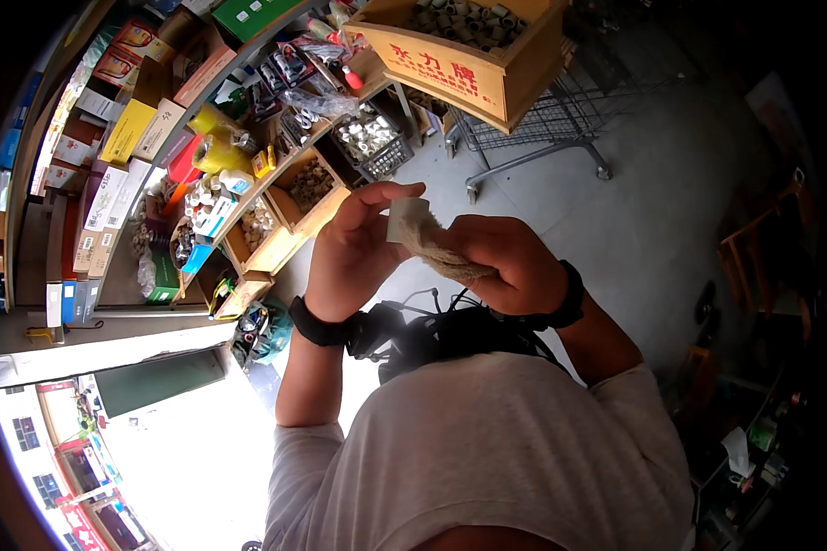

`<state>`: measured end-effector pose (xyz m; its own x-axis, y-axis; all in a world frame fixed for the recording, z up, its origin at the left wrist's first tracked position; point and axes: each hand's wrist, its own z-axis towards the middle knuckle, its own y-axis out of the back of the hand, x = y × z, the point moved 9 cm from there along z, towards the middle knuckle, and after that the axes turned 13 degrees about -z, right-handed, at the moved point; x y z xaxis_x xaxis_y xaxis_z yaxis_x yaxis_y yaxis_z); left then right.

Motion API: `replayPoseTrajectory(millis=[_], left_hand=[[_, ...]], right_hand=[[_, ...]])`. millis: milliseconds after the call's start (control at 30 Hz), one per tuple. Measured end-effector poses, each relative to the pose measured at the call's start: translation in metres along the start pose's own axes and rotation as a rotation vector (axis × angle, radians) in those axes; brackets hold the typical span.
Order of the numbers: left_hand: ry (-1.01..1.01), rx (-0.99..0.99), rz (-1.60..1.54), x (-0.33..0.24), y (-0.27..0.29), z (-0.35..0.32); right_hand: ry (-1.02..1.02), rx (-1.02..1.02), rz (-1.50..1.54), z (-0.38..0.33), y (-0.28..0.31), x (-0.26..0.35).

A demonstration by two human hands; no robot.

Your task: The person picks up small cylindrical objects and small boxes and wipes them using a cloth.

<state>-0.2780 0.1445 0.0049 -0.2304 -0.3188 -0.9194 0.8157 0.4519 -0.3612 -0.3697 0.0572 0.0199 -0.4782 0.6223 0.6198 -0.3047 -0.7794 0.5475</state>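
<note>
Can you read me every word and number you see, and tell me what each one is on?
I won't copy writing out, but here's where it stands:
Wooden crate: big red characters, smaller red ones beneath.
Pale box: dark marks.
Yellow box: dark print, too small to read.
Red sign outside: too blurred to read.
Pale piece in the left hand, tan cloth in the right hand: no writing visible.

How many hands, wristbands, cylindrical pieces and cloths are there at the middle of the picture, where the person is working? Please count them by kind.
Hands, left hand and right hand: 2
Black wristbands, left band and right band: 2
White cylindrical piece: 1
Beige cloth: 1
Total: 6
</note>
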Motion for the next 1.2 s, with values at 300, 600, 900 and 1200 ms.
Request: replayPoseTrajectory(millis=[300, 600, 900, 1200], left_hand=[[-0.049, 0.096, -0.123, -0.012, -0.023, -0.043], [-0.146, 0.090, 0.218, -0.025, -0.012, -0.057], [-0.095, -0.016, 0.038, -0.018, -0.029, -0.031], [-0.018, 0.074, 0.068, 0.003, -0.061, 0.023]], right_hand=[[-0.015, -0.162, -0.040, -0.009, 0.005, 0.033], [0.096, 0.129, 0.161, -0.015, -0.017, 0.056], [0.059, -0.110, -0.167, -0.008, 0.018, 0.031], [0.106, -0.018, 0.125, -0.016, 0.068, 0.002]])
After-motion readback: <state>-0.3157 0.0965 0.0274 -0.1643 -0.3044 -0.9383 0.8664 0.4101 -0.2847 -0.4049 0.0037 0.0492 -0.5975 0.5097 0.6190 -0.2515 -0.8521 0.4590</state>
